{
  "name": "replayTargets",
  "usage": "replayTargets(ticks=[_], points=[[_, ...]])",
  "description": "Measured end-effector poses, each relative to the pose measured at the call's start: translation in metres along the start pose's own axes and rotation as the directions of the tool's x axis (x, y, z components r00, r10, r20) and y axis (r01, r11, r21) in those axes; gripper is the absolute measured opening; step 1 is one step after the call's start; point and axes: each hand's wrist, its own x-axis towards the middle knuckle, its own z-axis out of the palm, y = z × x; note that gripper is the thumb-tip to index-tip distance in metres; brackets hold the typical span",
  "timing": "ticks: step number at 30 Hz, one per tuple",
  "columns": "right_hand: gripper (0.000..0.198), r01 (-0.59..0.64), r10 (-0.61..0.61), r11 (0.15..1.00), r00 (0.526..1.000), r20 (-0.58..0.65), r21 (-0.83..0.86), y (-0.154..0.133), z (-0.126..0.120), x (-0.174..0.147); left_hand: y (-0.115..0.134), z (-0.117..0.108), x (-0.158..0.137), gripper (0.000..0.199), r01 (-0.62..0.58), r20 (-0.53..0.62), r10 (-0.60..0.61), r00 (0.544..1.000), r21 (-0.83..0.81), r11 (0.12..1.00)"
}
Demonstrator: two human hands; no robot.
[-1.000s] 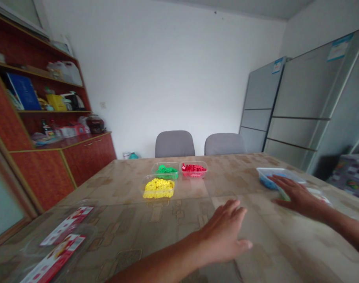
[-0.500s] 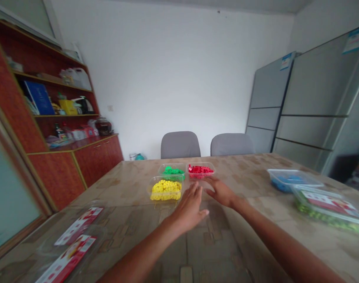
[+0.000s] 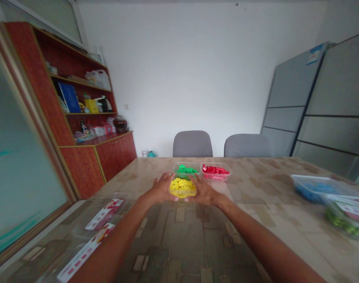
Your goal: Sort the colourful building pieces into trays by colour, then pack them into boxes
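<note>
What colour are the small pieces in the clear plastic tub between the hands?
Yellow pieces, head view.

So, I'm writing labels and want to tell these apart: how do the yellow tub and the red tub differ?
Contents: the yellow tub holds yellow pieces, the red tub red ones. Place: the yellow tub is nearer the person; the red tub sits farther back, to the right. Hands: the left hand and right hand flank the yellow tub, not the red tub. Both are see-through.

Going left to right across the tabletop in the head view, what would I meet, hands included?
Labelled clear plastic packaging → left hand → tub of yellow pieces → right hand → tub of blue pieces.
</note>
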Motion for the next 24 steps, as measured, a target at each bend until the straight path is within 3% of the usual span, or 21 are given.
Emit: replayTargets(ticks=[7, 12, 19, 22, 24], points=[[0.103, -0.013, 0.011, 0.999, 0.999, -0.039, -0.038, 0.007, 0.007, 0.020, -0.011, -0.007, 0.024, 0.108, -0.038, 0.104, 0.037, 0.994, 0.001, 0.999], [0.102, 0.034, -0.037, 0.999, 0.997, -0.070, -0.034, -0.001, -0.001, 0.006, -0.011, -0.014, 0.018, 0.109, -0.101, 0.123, 0.101, 0.987, -0.009, 0.995], [0.104, 0.126, -0.123, 0.991, 0.991, -0.061, 0.043, -0.022, -0.008, -0.062, 0.019, -0.002, -0.046, 0.112, -0.153, 0.093, 0.157, 0.983, -0.046, 0.987], [0.105, 0.169, -0.165, 0.980, 0.985, -0.040, 0.103, -0.029, -0.013, -0.102, 0.042, 0.010, -0.086, 0.111, -0.100, 0.082, 0.106, 0.991, -0.071, 0.992], [0.109, 0.160, -0.166, 0.977, 0.985, 0.035, 0.139, -0.033, -0.017, -0.131, 0.058, 0.017, -0.112, 0.107, -0.065, 0.044, 0.069, 0.997, -0.091, 0.994]])
